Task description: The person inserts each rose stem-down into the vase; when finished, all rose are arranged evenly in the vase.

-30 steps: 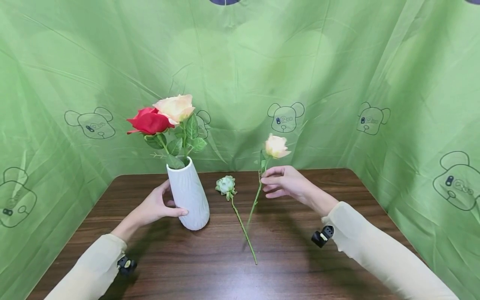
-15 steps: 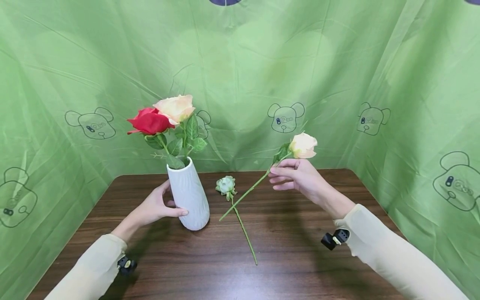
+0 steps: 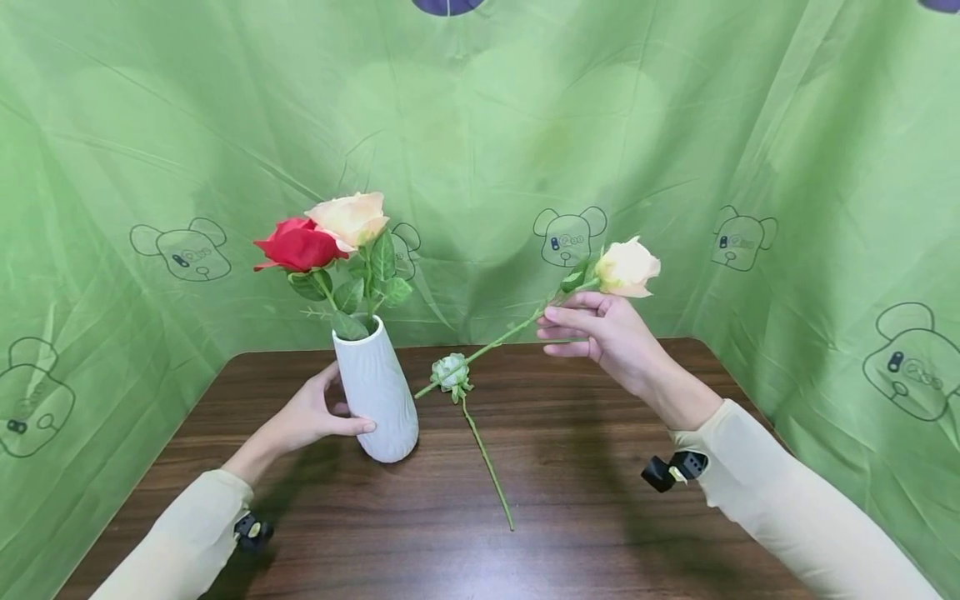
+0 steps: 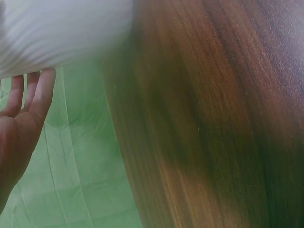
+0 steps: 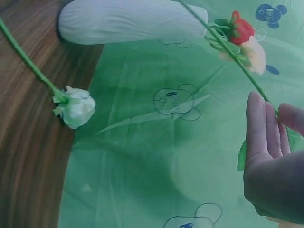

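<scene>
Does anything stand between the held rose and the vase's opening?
Nothing visible blocks the held rose; the mint flower lies lower, on the table. A red rose and a peach rose stand in the vase.

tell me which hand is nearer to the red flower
Left. The left hand is below the red flower, gripping the vase it stands in; the right hand is farther off, to its right, holding a pale flower.
</scene>
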Available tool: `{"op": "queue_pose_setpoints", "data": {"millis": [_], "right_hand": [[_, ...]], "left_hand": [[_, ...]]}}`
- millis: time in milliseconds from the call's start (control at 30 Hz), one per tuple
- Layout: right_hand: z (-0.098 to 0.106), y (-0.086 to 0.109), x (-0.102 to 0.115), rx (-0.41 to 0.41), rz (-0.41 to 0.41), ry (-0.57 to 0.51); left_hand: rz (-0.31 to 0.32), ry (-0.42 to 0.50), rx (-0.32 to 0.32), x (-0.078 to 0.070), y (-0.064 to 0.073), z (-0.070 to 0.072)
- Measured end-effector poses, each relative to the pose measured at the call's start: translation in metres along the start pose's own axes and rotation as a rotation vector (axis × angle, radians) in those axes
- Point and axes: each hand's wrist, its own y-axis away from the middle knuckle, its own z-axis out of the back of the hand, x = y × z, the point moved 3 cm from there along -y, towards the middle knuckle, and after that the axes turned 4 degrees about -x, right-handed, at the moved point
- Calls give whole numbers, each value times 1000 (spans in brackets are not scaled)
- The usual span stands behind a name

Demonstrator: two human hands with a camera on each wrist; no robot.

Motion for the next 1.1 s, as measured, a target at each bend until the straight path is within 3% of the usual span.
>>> {"op": "queue_pose_setpoints", "data": {"millis": [700,1100], "right_hand": [[-35,-10,29,-3,126,-43],[-47,-17,30,-29,146,-30]], "left_hand": [[-13,12,-4,0,-1,0],[-26,-6,7,1,0,0]]}}
